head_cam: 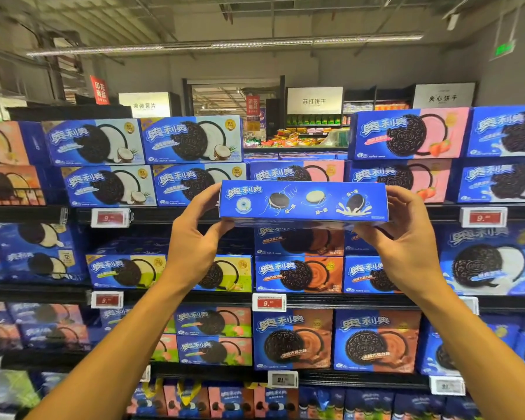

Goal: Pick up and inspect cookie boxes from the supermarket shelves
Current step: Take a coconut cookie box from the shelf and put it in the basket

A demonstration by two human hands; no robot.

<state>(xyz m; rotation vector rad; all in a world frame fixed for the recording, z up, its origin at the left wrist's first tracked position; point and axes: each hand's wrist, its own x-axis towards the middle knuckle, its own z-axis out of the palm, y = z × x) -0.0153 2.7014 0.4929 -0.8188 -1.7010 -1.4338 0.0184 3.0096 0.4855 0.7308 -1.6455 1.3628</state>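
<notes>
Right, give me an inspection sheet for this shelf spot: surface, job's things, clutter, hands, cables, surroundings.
Surface: dark shelves in tiers, stacked with blue cookie boxes.
Job's things: one blue cookie box held level in front of the shelves, narrow printed side facing the camera.
Clutter: nothing seen.
Hands: left hand grips the box's left end; right hand grips its right end.
Cables: nothing seen.
Surroundings: red price tags on the shelf edges; coconut-picture boxes upper left, pink strawberry-picture boxes upper right, brown chocolate-coloured boxes lower down; white aisle signs and further shelving behind.
</notes>
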